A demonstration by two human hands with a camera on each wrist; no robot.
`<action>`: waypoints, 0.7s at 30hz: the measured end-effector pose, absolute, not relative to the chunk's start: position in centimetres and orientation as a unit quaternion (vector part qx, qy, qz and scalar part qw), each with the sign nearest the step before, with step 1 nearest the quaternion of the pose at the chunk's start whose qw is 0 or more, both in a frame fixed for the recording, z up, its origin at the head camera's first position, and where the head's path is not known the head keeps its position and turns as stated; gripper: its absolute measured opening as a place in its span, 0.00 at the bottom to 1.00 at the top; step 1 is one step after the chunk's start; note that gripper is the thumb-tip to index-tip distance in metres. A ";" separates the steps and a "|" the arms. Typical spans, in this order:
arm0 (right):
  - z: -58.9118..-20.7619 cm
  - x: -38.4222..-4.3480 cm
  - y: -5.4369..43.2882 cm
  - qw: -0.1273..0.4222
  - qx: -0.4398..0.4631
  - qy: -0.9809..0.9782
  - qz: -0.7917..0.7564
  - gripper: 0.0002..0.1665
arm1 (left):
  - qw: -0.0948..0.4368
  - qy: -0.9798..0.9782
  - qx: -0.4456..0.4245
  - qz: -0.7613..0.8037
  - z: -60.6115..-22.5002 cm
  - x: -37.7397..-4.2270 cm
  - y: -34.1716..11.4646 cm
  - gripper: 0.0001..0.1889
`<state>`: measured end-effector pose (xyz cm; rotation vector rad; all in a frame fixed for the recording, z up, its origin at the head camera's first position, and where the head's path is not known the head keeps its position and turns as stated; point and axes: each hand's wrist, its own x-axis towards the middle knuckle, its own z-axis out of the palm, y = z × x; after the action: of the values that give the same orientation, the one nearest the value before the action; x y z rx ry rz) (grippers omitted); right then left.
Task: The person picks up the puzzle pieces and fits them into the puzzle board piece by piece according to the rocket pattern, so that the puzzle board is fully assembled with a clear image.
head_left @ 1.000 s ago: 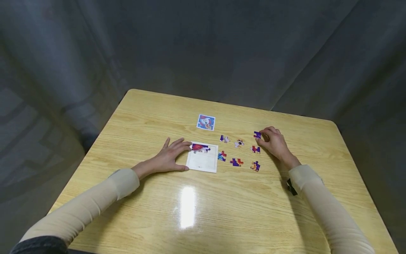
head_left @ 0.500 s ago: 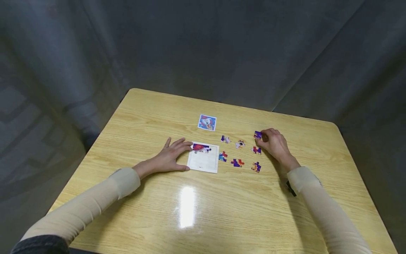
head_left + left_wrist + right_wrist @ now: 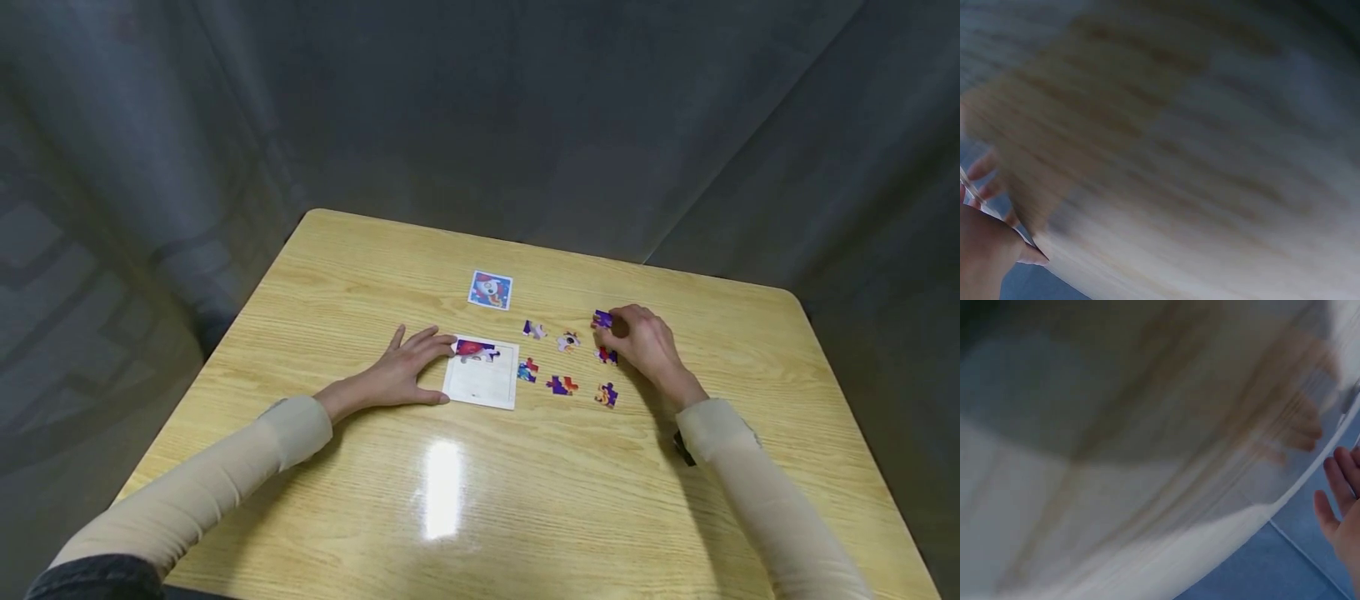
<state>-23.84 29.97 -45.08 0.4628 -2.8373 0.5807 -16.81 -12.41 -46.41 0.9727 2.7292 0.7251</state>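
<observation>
My left hand (image 3: 401, 372) lies on the table with fingers and thumb spread, touching the left side of a white puzzle tray (image 3: 483, 387). Joined jigsaw pieces (image 3: 474, 349), red, purple and white, fill the tray's top left part. Off to the right, my right hand (image 3: 651, 343) pinches a purple jigsaw piece (image 3: 602, 319) between thumb and index finger. A red and purple piece (image 3: 607, 356) lies just below that hand, partly covered by it. In the wrist views, blurred wood grain fills most of the picture; only part of each hand shows at the edge.
Several loose pieces lie between the tray and my right hand, among them a white one (image 3: 568, 341), a purple and red one (image 3: 562, 385) and an orange and purple one (image 3: 607, 394). A square picture card (image 3: 491, 290) lies behind the tray. Dark curtains (image 3: 480, 125) hang beyond the table.
My right hand has moved slightly left with the purple jigsaw piece, now overlapping the red and purple piece below. The left hand and tray have stayed in place.
</observation>
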 end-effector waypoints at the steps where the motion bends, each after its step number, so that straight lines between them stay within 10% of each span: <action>1: -45.0 -23.7 29.9 0.110 0.162 -0.960 0.199 0.28 | 0.077 0.911 0.325 0.243 -46.4 -16.8 -12.4 0.38; 21: -44.8 -21.7 28.2 0.170 0.221 -0.937 0.212 0.24 | 0.074 0.909 0.326 0.247 -46.8 -16.9 -12.4 0.37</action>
<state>-21.70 28.16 -44.80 0.6288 -2.6616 0.6036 -16.90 -12.43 -46.77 0.9789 2.7297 0.7412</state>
